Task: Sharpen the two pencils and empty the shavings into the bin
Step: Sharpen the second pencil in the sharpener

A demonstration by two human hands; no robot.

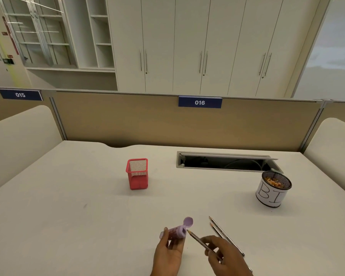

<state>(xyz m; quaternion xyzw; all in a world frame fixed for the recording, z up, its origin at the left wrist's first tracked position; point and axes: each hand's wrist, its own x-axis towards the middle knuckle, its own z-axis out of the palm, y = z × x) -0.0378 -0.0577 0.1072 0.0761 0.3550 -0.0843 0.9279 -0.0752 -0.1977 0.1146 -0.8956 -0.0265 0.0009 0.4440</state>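
Near the desk (68, 196) front edge, left hand (167, 253) grips a lilac plastic barrel sharpener (177, 232), round lid flipped open. Right hand (225, 255) pinches a slim pencil (197, 241), tip just beside the sharpener's hole. Two more pencils (220, 230) lie flat just right of it. Round black mesh bin (271, 196), paper-wrapped, shavings inside, near right edge. Square red mesh cup (137, 176) mid-desk.

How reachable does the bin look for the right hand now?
Probably yes: the bin stands forward and right of the right hand, with nothing upright between them. The hand grips a pencil, though, so it isn't free.
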